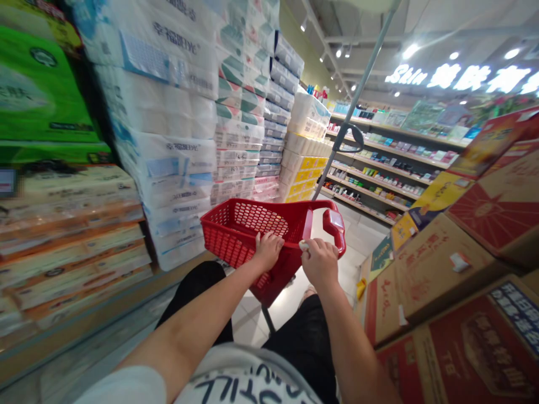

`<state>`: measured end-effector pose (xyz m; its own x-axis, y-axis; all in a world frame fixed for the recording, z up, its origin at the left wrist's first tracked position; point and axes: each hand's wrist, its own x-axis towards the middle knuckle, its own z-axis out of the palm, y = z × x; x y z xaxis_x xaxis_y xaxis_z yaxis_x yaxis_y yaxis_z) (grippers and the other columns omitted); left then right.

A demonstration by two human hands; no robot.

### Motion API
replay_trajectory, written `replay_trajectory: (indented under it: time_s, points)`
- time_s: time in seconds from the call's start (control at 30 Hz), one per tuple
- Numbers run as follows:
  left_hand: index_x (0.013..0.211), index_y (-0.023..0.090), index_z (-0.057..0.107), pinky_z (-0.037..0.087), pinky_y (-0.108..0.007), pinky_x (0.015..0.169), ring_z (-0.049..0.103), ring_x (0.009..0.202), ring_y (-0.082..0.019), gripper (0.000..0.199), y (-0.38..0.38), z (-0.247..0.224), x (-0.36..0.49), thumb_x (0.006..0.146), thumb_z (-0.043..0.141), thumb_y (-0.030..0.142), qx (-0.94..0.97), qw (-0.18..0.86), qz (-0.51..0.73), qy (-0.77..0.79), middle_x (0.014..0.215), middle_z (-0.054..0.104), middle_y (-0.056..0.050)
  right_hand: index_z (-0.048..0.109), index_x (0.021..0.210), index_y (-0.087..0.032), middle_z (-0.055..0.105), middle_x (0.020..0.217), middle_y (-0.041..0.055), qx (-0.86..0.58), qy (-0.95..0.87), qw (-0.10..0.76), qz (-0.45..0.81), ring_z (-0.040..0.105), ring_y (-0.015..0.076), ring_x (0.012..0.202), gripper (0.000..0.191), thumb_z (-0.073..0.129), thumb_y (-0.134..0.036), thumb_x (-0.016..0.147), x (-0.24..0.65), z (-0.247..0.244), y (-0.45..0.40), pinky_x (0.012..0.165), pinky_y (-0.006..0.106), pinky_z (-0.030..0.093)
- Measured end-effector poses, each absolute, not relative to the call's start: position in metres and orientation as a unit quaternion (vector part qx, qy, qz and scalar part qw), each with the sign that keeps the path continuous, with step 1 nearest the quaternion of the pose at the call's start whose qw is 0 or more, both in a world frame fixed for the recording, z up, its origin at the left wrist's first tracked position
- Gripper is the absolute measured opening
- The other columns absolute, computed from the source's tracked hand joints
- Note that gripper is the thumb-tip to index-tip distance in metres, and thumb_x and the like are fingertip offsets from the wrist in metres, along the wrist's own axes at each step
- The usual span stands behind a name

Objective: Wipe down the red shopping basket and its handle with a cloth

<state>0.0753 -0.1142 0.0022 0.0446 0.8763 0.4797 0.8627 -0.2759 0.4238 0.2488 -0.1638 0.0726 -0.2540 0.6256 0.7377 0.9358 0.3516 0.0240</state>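
Note:
A red plastic shopping basket cart with mesh walls stands in front of me on a small wheeled frame. My left hand curls over its near rim. My right hand grips the rim a little further right, next to the red handle grip with its white patch. A small white object shows at the right hand's fingertips, too small to identify. A grey metal pole with a black loop rises from the cart. The basket's interior is mostly hidden.
Tall stacks of wrapped toilet paper packs line the aisle on the left, with a green package beyond them. Printed cardboard cartons are piled on the right. Store shelves of small goods stand ahead, above a tiled floor.

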Motion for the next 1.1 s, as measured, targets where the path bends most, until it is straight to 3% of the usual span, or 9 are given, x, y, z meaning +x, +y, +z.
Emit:
replay_trajectory:
  time_s: [0.3,0.63,0.77,0.93,1.1]
  points:
    - [0.099,0.027,0.058,0.020,-0.055,0.110,0.038,0.127,-0.020,0.037,-0.104,0.004,0.072,0.098,0.022,0.033,0.755,0.027,0.321,0.572,0.115,0.061,0.000,0.064,0.099,-0.021,0.063,0.094,0.0048,-0.493,-0.744,0.352,-0.281,0.047,0.0221,0.086,0.026,0.055,-0.017,0.075,0.247,0.057,-0.168,0.085,0.037,0.028]
    - [0.094,0.023,0.064,0.037,-0.043,0.097,0.051,0.102,-0.022,0.045,-0.074,0.012,0.063,0.097,0.021,0.036,0.755,-0.011,0.298,0.583,0.099,0.064,-0.008,0.061,0.107,-0.023,0.061,0.100,0.0060,-0.519,-0.752,0.307,-0.267,0.046,0.0232,0.092,0.028,0.054,-0.020,0.079,0.236,0.065,-0.155,0.086,0.038,0.029]
    - [0.103,0.024,0.064,0.034,-0.042,0.103,0.049,0.112,-0.021,0.048,-0.072,0.010,0.052,0.097,0.017,0.034,0.748,0.000,0.295,0.594,0.112,0.063,-0.006,0.059,0.111,-0.022,0.060,0.105,0.0076,-0.504,-0.762,0.304,-0.270,0.046,0.0242,0.094,0.030,0.054,-0.022,0.082,0.222,0.061,-0.163,0.089,0.039,0.029]
    - [0.118,0.033,0.059,0.028,-0.049,0.108,0.035,0.132,-0.026,0.048,-0.071,0.009,0.045,0.097,0.017,0.040,0.723,0.041,0.277,0.631,0.136,0.050,-0.001,0.058,0.114,-0.022,0.060,0.111,0.0085,-0.496,-0.761,0.301,-0.291,0.047,0.0242,0.094,0.028,0.050,-0.023,0.087,0.211,0.055,-0.165,0.087,0.040,0.030]
    - [0.123,0.035,0.056,0.029,-0.052,0.108,0.030,0.136,-0.027,0.047,-0.062,0.009,0.050,0.097,0.016,0.040,0.705,0.075,0.272,0.651,0.142,0.044,0.000,0.055,0.122,-0.021,0.058,0.122,0.0095,-0.466,-0.772,0.302,-0.309,0.049,0.0248,0.105,0.033,0.049,-0.022,0.090,0.213,0.051,-0.160,0.091,0.040,0.031]
